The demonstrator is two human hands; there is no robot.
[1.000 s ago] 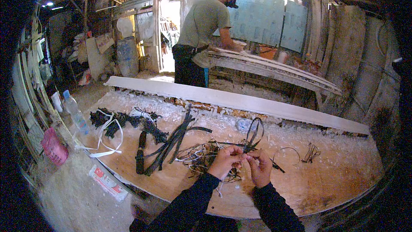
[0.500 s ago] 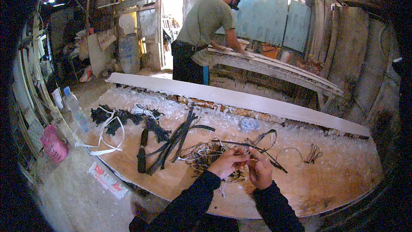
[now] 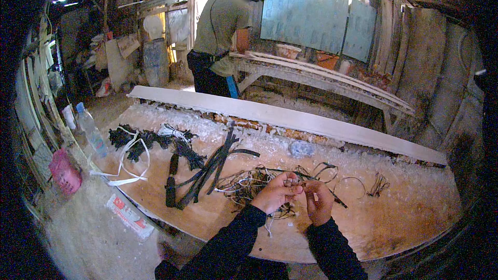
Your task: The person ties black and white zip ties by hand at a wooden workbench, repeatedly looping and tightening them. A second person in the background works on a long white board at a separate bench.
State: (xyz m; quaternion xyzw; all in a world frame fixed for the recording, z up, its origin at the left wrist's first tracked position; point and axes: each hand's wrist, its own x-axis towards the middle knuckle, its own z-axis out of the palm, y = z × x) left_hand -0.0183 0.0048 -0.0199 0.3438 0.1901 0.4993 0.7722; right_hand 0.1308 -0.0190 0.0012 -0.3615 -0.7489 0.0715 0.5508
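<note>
My left hand [image 3: 276, 193] and my right hand [image 3: 318, 203] meet above the wooden table, fingers pinched close together. Something small and thin sits between the fingertips; its kind is too small to make out. Under and beside my left hand lies a tangle of thin dark and white cords [image 3: 243, 186]. Loops of dark strip [image 3: 326, 170] stretch out beyond my right hand. Left of the tangle are several flat black strips [image 3: 211, 168] and a black stick-like tool [image 3: 171, 181].
Bunched black cords [image 3: 136, 145], a white strap loop [image 3: 122, 176] and a crumpled bluish plastic piece [image 3: 301, 149] lie on the tabletop [image 3: 394, 223]. A long white board [image 3: 280, 119] borders its far side. Beyond, a person [image 3: 220, 31] leans over another bench [image 3: 321, 75]. A bottle [image 3: 92, 132] stands left.
My fingers have shifted slightly, the right ones curling in more. Across the room, the other person has moved left along the bench.
</note>
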